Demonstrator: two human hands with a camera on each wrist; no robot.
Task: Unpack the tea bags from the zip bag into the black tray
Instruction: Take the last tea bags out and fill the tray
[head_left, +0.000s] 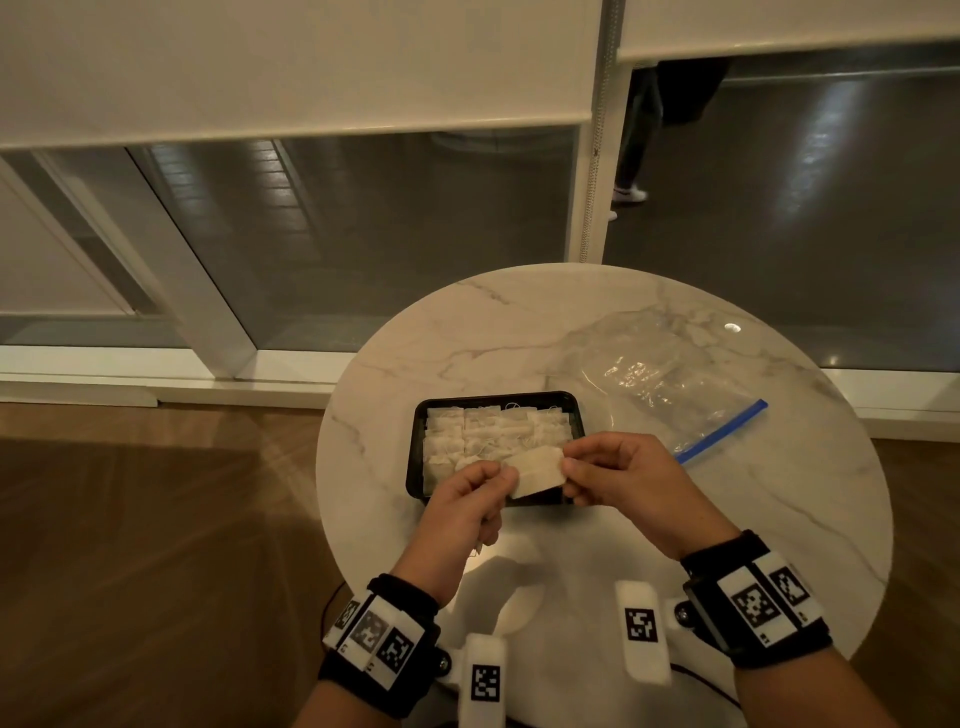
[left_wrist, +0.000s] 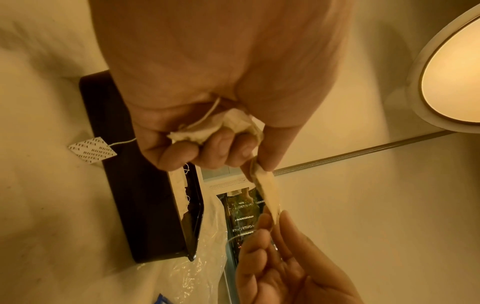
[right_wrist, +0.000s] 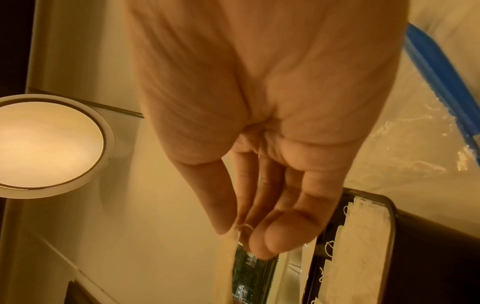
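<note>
Both hands hold one pale tea bag (head_left: 537, 470) just above the near edge of the black tray (head_left: 417, 452). My left hand (head_left: 467, 499) pinches its left end, and my right hand (head_left: 618, 475) pinches its right end. The left wrist view shows thumb and forefinger of the left hand (left_wrist: 255, 164) on the tea bag (left_wrist: 267, 191), more crumpled tea bag paper (left_wrist: 226, 127) in the palm, and a paper tag (left_wrist: 92, 151) dangling on a string. Several tea bags (head_left: 488, 431) fill the tray. The clear zip bag (head_left: 654, 379) lies flat to the right.
Everything sits on a small round marble table (head_left: 467, 332) whose edge falls away to a wooden floor on the left. The zip bag's blue zipper strip (head_left: 722, 431) lies just right of my right hand. Glass panels and blinds stand behind the table.
</note>
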